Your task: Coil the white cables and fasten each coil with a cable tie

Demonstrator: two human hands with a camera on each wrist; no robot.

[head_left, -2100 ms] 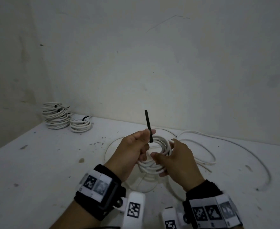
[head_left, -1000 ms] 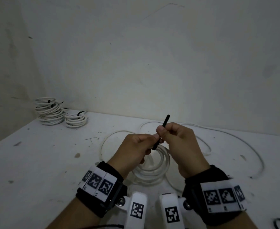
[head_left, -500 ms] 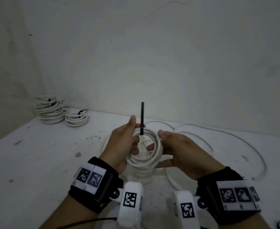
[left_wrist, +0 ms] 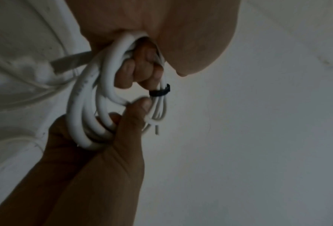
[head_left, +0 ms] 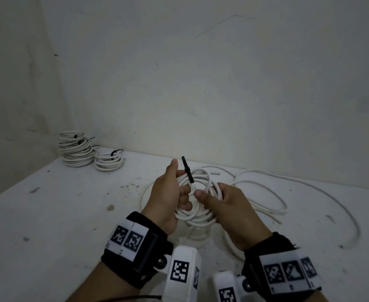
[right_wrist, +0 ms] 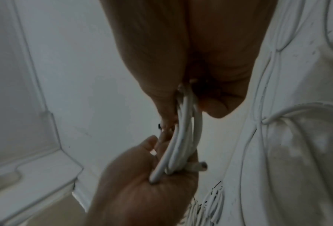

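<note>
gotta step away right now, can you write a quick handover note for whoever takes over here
Left hand: grips the left side of the white coil, held above the table.
Right hand: grips the coil's right side.
Black cable tie: looped round the coil's top strands, tail sticking up.
Done: three or so tied coils stacked at the far left corner, one more beside them.
Left: I cannot tell whether this tie is pulled tight; check it, then set the coil with the others. Loose white cable on the table to the right needs coiling and tying.
</note>
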